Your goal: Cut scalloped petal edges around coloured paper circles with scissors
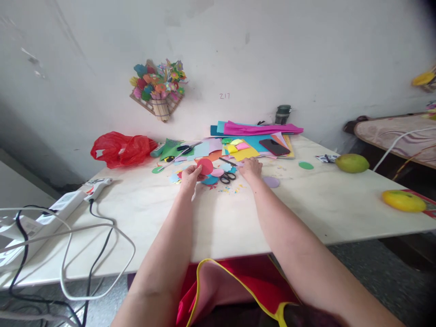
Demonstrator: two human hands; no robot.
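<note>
My left hand (190, 174) pinches a red paper circle (205, 167) between thumb and fingers, above a spread of cut paper pieces. Near the heap's right side, my right hand (250, 167) rests low over the table with its fingers bent down; what its fingertips touch is too small to make out. Black-handled scissors (227, 177) lie between the hands, beside a pink paper piece (217, 172) and blue ones. A dark pencil-like stick (227, 161) lies just behind them. To the right of my right hand is a lilac circle (271, 182).
Behind are coloured sheets (262, 129), a phone (274, 147) and a red plastic bag (123, 150). A green circle (305, 165), a green mango (352, 163) and a yellow one (403, 201) lie right. A power strip (64, 206) with loose cables occupies the left.
</note>
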